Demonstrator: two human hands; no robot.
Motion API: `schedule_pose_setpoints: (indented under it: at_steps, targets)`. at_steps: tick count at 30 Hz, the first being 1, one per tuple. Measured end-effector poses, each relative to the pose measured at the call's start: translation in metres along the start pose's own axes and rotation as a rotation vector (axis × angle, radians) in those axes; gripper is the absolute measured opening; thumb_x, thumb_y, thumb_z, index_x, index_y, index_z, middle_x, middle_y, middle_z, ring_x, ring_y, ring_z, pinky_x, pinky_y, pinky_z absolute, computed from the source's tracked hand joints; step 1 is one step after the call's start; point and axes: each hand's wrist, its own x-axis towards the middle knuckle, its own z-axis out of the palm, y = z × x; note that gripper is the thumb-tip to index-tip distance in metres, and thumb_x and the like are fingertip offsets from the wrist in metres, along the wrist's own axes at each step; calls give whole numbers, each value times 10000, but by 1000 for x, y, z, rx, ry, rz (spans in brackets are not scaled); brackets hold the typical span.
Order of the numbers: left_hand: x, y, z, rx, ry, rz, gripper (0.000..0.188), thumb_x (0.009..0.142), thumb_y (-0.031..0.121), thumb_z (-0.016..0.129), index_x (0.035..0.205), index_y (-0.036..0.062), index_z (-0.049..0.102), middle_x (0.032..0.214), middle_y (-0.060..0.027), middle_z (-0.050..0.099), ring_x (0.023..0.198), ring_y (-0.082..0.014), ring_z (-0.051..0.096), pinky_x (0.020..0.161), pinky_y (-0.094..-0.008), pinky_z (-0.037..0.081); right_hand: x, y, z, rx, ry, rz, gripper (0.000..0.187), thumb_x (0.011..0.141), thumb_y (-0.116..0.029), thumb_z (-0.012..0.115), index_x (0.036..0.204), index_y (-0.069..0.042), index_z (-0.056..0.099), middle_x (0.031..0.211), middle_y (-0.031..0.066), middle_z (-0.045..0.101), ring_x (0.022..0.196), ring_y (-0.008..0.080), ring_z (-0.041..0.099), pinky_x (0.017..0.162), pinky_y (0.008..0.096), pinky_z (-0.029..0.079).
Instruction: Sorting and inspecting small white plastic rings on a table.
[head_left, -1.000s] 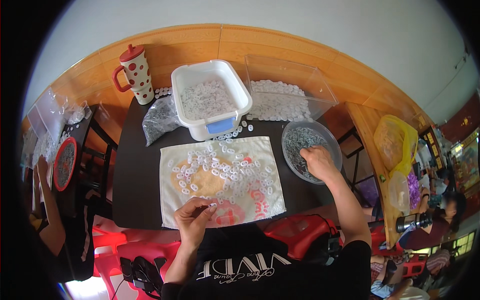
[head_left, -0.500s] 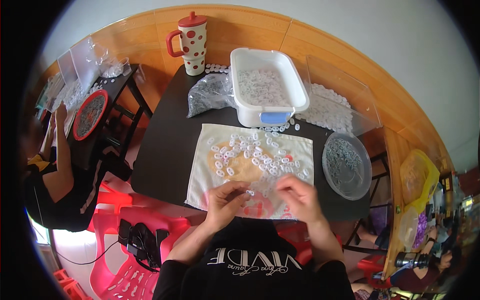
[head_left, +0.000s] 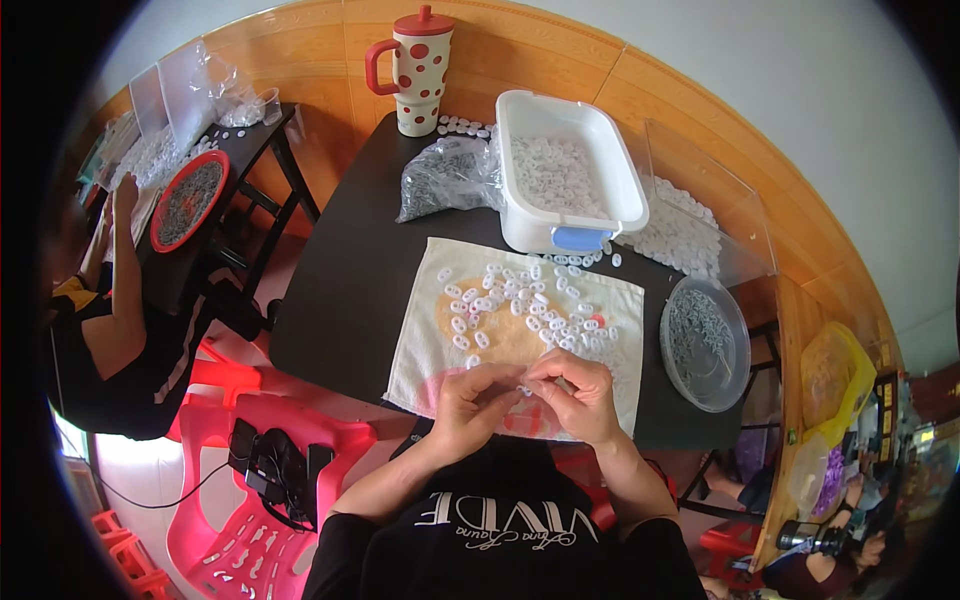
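Note:
Over the near edge of a cloth (head_left: 415, 345), my left hand (head_left: 472, 408) pinches a small white oval plastic piece with two holes (head_left: 526, 391) between thumb and fingers. My right hand (head_left: 583, 398) meets it there, its thumb and fingertips closed together at the piece. Whatever tiny part the right fingers hold is too small to make out. Beyond both hands, many similar white oval pieces (head_left: 530, 300) lie loose on the cloth. To the right, a round clear tray (head_left: 737, 395) holds a heap of small grey metal parts (head_left: 700, 325).
A white tub (head_left: 630, 212) of small pale pieces stands at the back, beside a plastic bag of grey parts (head_left: 440, 180) and a dotted tumbler (head_left: 420, 75). A clear box (head_left: 745, 235) spills white pieces. At left, another person works by a red tray (head_left: 222, 200); a pink chair (head_left: 215, 500) stands nearer.
My right hand has moved left, from apart over the cloth to touching the fingertips of my left hand at the white piece. The whole view has shifted slightly.

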Motion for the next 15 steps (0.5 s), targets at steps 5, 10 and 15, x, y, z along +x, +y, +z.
schedule_pose_setpoints:
  at_steps: [5, 10, 15]
  targets:
    - [0, 1, -1, -13, 3, -9, 323, 914, -90, 652, 1226, -8, 637, 1036, -44, 688, 925, -83, 644, 787, -221, 538, 0, 2, 1, -17, 7, -21, 162, 852, 141, 614, 945, 24, 675, 872, 92, 679, 800, 168, 661, 735, 276, 521]
    - [-2, -3, 0, 15, 26, 34, 317, 909, -107, 648, 1211, -11, 645, 1024, -48, 689, 888, -81, 646, 766, -217, 540, 1, -1, 0, -153, -1, -81, 157, 837, 126, 635, 909, -5, 683, 809, 96, 671, 728, 206, 644, 655, 306, 500]
    - [-5, -10, 3, 138, 58, 119, 296, 892, -136, 648, 1162, -14, 655, 1016, -59, 694, 841, -81, 651, 717, -218, 543, 6, -11, 2, -237, -41, -137, 170, 793, 137, 627, 881, -4, 657, 762, 98, 637, 677, 245, 609, 605, 339, 474]
